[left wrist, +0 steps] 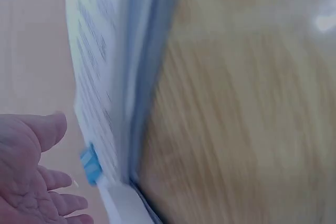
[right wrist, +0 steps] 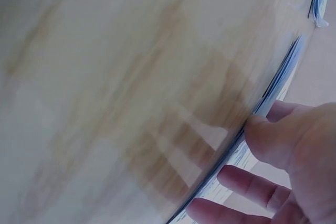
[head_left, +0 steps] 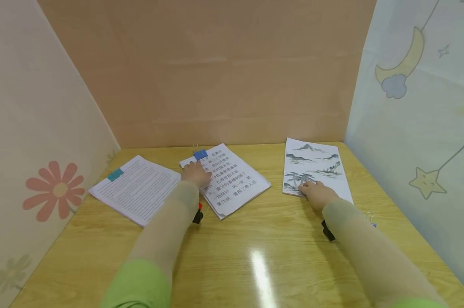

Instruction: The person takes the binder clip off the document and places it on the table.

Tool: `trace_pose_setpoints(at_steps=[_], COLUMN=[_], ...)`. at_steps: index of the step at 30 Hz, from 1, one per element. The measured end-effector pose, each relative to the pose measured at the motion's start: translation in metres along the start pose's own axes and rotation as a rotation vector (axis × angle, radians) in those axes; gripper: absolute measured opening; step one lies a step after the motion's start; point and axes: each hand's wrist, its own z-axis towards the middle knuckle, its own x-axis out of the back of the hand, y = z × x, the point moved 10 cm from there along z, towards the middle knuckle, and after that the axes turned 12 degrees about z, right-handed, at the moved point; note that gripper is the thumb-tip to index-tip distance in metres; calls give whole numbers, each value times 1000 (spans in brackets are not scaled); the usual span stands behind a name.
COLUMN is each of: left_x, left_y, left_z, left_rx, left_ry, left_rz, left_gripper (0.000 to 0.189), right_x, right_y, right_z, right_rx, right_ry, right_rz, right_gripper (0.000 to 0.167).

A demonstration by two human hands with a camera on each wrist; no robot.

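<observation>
My left hand is over the upper left part of the middle paper stack, just below its blue binder clip. In the left wrist view its fingers are spread and relaxed beside that stack, holding nothing. The right hand reaches over the near edge of another stack, topped by an ink landscape print. From the right wrist, the thumb is seen against this stack's edge, while the other fingers extend loosely over its top face.
A third stack of printed pages with a teal clip lies at left. Partly behind the forearms are a black clip, something red, another black clip and a blue clip. Walls enclose the wooden table.
</observation>
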Motion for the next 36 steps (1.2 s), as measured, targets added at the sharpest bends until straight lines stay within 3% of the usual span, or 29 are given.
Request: trace_pose_setpoints(at_steps=[3,5,12,20,25,30,36], left_x=[-9,-16,-25,-32,-32,-26,-30], left_y=[-23,-30,-24,-32,-27,-11,8], left_z=[10,13,16,23,21,14,4], left_rx=[47,51,-10,44,7,-61,-134], left_ry=[-38,-76,-139,-180,-158,-125,-106], left_rz=[1,37,197,210,242,280,318], left_gripper=[81,85,75,72,72,70,73], right_x=[0,1,2,1,2,2,2], right_y=[0,-1,-2,-3,-3,0,1], right_z=[0,0,-1,0,0,1,2], right_rx=[6,11,-2,0,-1,-15,-10], right_ry=[7,8,3,10,2,2,-7], right_rz=[-10,-15,15,9,8,5,-3], right_gripper=[81,79,88,79,79,75,70])
